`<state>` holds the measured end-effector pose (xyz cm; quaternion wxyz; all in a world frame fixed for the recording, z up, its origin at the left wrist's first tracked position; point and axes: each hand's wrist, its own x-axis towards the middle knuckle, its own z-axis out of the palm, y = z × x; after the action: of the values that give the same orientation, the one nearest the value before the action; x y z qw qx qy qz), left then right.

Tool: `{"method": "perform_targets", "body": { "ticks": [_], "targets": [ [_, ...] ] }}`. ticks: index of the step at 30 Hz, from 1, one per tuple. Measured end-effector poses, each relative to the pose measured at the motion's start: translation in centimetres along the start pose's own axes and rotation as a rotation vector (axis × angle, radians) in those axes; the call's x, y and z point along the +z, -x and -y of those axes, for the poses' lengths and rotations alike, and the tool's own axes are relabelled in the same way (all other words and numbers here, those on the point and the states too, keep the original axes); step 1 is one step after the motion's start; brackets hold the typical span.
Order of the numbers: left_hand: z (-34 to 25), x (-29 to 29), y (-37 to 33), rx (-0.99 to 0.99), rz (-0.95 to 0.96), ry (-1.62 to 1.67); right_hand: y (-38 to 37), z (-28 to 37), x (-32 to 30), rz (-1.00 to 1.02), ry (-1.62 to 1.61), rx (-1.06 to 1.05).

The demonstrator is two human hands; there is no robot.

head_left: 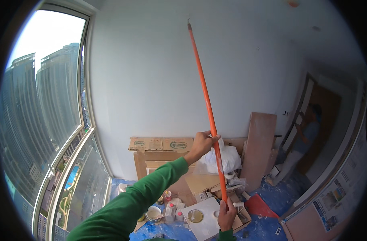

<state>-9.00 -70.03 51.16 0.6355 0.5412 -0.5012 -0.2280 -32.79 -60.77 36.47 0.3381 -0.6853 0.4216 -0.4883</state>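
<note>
A long orange pole slants up across the view, its upper end near the pale wall or ceiling. A small dark tip with a thin, bent metal piece shows at that end; its kind is too small to tell. My left hand, at the end of a green sleeve, is closed around the pole's middle. Lower down, my right hand grips the pole near its bottom. Behind the pole, a white plastic bag bulges beside the left hand. Below lies a pale board with a round can on it.
Flattened cardboard and a tall plank lean on the wall. A bucket and bottles stand on blue floor sheeting. Tall windows line the left. Another person stands by the doorway at right.
</note>
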Motion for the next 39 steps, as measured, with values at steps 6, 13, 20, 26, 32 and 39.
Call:
{"method": "perform_targets", "body": {
  "ticks": [6,13,20,26,32,39],
  "targets": [
    [2.6,1.7,2.9,0.059,0.115,-0.133,4.5,-2.9,-3.9,0.017,0.154,0.074],
    [6.7,2.1,3.3,-0.120,-0.018,0.094,11.5,-8.4,-7.6,0.072,0.233,0.058],
    [10.7,1.6,4.0,-0.236,-0.102,0.179,18.4,-9.4,-10.1,0.034,0.408,0.144],
    [15.3,1.6,5.8,-0.376,-0.169,0.221,23.2,-11.9,-12.1,0.091,0.487,0.230],
    [19.6,2.1,8.1,-0.526,-0.169,0.251,27.0,-13.5,-14.2,0.102,0.561,0.212],
    [22.6,2.4,11.0,-0.695,-0.121,0.293,29.7,-14.6,-15.7,0.090,0.532,0.173]
  ]
}}
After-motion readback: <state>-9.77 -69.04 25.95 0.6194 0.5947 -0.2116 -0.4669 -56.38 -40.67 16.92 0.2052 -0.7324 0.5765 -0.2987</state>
